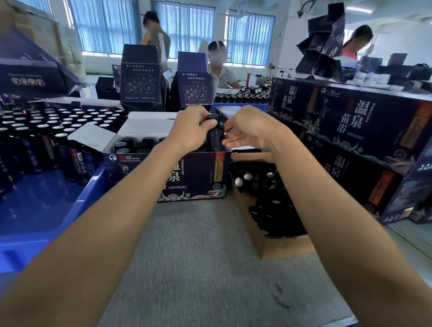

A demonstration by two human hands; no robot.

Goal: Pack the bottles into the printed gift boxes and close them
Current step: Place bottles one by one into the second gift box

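Since the head view shows the bottle (pixel 215 137) held just above the right end of the open box (pixel 195 175), it may snag the packed bottles (pixel 131 142) or the rim if lowered askew. The left hand (pixel 193 132) grips its cap; the right hand (pixel 249 131) rests loose-fingered against its side. It is slim, dark, upright and black-capped.
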